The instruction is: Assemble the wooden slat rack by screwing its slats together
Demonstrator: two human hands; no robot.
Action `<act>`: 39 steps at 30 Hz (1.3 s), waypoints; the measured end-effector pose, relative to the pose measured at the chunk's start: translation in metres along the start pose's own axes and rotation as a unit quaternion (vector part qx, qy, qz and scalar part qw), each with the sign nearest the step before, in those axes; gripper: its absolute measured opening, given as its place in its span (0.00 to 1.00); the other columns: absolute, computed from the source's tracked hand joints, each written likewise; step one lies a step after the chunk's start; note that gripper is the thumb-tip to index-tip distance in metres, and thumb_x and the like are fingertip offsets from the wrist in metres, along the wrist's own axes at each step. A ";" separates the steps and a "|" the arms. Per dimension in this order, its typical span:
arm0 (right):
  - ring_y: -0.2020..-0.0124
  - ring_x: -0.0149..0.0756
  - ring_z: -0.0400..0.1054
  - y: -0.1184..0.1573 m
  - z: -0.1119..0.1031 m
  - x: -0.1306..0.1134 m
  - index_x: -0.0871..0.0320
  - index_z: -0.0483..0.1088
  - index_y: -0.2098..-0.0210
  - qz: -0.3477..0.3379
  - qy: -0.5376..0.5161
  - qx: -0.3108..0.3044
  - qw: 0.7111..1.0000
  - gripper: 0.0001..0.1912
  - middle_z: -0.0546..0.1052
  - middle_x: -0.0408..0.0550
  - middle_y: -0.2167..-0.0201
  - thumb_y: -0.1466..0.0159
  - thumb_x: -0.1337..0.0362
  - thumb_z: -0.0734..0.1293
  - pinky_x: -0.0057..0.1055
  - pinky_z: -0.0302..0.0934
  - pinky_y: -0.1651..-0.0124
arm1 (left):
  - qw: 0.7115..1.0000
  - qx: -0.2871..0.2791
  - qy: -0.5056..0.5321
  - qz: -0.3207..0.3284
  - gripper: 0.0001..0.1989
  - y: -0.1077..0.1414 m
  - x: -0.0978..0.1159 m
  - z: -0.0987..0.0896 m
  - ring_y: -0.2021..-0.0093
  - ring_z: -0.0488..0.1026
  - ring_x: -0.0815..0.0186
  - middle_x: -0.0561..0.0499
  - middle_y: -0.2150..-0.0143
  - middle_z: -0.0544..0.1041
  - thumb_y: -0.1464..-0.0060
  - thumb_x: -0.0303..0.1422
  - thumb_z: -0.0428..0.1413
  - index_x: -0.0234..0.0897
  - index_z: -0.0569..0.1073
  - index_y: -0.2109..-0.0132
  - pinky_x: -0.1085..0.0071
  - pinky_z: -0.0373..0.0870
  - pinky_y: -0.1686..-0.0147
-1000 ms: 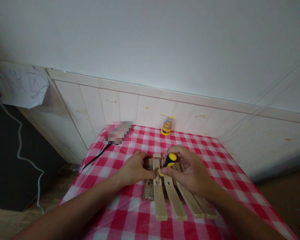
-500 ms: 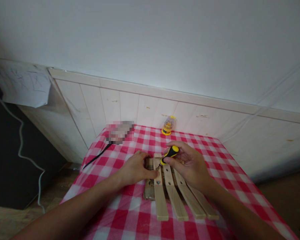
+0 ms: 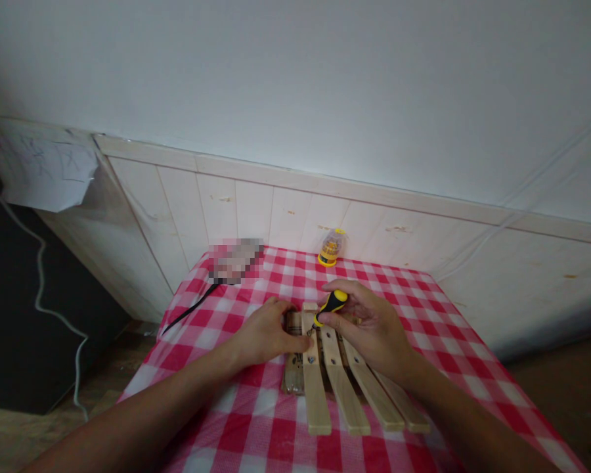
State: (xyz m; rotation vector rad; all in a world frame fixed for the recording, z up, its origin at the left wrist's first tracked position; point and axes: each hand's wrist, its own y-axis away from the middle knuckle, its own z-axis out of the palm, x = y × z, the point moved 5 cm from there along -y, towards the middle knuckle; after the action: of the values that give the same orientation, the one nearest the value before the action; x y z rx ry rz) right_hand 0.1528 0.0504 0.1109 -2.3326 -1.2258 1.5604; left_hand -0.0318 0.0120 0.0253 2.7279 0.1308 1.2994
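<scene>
In the head view my right hand (image 3: 374, 322) is closed around a black and yellow screwdriver (image 3: 333, 302). The tool leans, its tip down at the leftmost wooden slat (image 3: 316, 401), close to my left thumb. My left hand (image 3: 266, 332) grips that slat and the block beneath, thumb on top and fingers at the far left side. Several pale slats, bent near the middle, fan out towards me over a brown wrapped block (image 3: 293, 378). Dark screw heads or holes show on them. My right hand partly covers the slats on the right.
A red and white checked cloth (image 3: 246, 420) covers the table. Against the wall at the back stands a clear and yellow screwdriver-bit container (image 3: 330, 248). A blurred-out item with a black strap (image 3: 192, 307) lies at the back left. A white cable (image 3: 40, 276) hangs at far left.
The screwdriver handle and my right hand have shifted slightly to the left and down, with the handle tilted a little differently. My left hand stays in place.
</scene>
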 end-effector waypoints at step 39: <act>0.64 0.38 0.79 0.008 0.003 -0.020 0.52 0.76 0.48 -0.020 0.004 -0.065 0.998 0.16 0.84 0.49 0.61 0.35 0.65 0.74 0.33 0.74 0.62 | 0.998 0.006 0.061 0.027 0.31 -0.004 -0.008 0.003 0.58 0.78 0.55 0.46 0.55 0.81 0.59 0.49 0.71 0.37 0.79 0.51 0.67 0.71 0.63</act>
State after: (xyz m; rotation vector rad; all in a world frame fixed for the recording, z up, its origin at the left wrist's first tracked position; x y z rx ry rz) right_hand 0.1521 0.0310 0.1202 -2.3736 -1.4021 1.4993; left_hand -0.0345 0.0150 0.0164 2.6792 0.0754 1.4832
